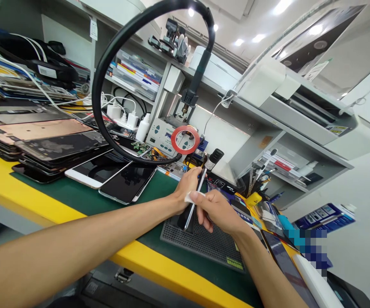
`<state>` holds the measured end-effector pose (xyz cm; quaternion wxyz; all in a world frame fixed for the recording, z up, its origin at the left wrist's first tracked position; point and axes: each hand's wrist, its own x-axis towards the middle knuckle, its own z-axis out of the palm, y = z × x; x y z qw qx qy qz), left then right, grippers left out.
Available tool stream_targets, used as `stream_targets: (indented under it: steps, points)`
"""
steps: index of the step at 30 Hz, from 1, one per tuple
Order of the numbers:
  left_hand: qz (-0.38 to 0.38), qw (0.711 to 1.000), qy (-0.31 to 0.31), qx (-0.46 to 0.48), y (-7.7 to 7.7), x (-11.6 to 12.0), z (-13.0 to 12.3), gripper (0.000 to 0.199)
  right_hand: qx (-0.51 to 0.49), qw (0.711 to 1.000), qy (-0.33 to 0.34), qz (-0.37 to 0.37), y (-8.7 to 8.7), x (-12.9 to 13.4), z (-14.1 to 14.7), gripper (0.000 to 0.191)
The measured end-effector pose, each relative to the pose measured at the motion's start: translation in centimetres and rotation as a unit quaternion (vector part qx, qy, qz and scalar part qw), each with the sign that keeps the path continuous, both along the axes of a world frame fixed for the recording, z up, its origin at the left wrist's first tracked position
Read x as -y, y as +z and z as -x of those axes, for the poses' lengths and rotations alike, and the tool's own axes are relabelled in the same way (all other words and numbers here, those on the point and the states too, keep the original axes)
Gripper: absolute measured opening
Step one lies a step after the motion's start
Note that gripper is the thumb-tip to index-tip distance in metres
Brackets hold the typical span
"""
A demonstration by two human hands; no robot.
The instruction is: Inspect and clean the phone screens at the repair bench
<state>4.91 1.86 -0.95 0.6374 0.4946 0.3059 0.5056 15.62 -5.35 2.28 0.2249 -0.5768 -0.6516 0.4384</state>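
My left hand [186,188] grips a slim phone [189,217] from its far side, its silver edge turned up toward me. The fingers behind it are partly hidden. My right hand [215,207] is closed, pinching a small white wipe [189,197] between thumb and fingers. The wipe lies against the phone's edge. Both hands are close together above a black perforated mat [204,246] on the bench. Just beyond them stands a black-capped item with a silver collar [215,158], whose kind I cannot tell.
Stacked phone screens and housings [59,145] fill the left, with a white-framed tablet [98,169] and a black phone [129,182] nearer. A thick black hose [99,81] arches overhead, with a red ring [185,140] near its end. Tools and boxes [258,188] crowd the right.
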Motion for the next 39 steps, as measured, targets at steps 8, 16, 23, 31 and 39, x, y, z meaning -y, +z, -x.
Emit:
stream_targets:
  steps: [8,16,23,31,39]
  points:
    - [-0.062,0.998,0.000,0.007,-0.6,0.4,0.0,0.027,-0.093,0.987,-0.108,-0.076,-0.2,-1.2,0.0,0.075]
    - [-0.058,0.998,-0.035,-0.004,-0.4,1.2,-0.3,0.040,-0.162,0.966,-0.176,-0.094,0.8,-1.4,0.2,0.073]
    - [-0.145,0.989,-0.010,-0.002,0.2,1.7,0.0,0.036,-0.255,0.945,-0.197,-0.055,1.2,-1.4,0.2,0.067]
    - [-0.130,0.991,-0.016,0.009,0.4,1.7,0.0,0.034,-0.257,0.948,-0.180,-0.056,1.3,-1.1,-0.1,0.066]
    - [-0.004,0.998,-0.021,0.059,-0.7,0.6,-0.1,0.029,-0.171,0.980,-0.098,0.010,-0.5,-0.8,0.6,0.073]
